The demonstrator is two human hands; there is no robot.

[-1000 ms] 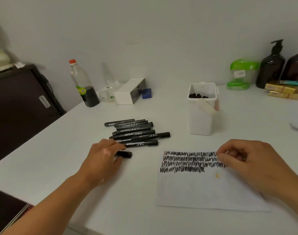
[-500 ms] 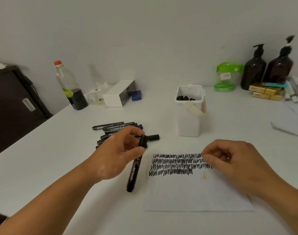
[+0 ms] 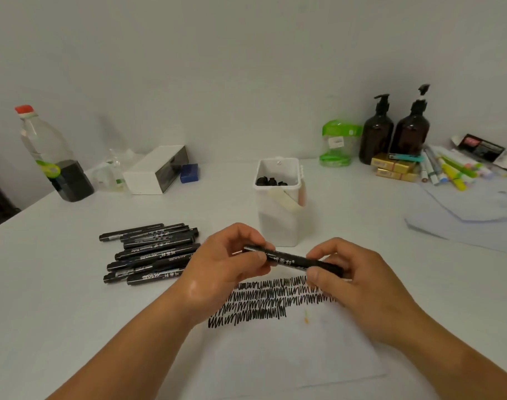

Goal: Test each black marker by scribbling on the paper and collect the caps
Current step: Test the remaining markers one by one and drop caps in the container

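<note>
Both of your hands are closed on one black marker (image 3: 294,259), held level above the top edge of the paper (image 3: 289,347): your left hand (image 3: 226,264) pinches the barrel end at 9 o'clock, your right hand (image 3: 353,281) grips the end at 3 o'clock. That split grip suits pulling a cap off, one hand bracing the body while the other tugs, though I cannot tell which end carries the cap, nor whether it has come loose. Holding it over the sheet keeps the tip just above the scribble rows (image 3: 272,298), so the test stroke can land below the lines already filling the upper part. The pile of markers (image 3: 151,252) lies on the desk (image 3: 58,313) at 9 o'clock of your left hand, within easy reach for the next pick. The white container (image 3: 278,215), at 12 o'clock just beyond your hands, already holds dark caps (image 3: 271,181), so the freed cap likely goes there.
</note>
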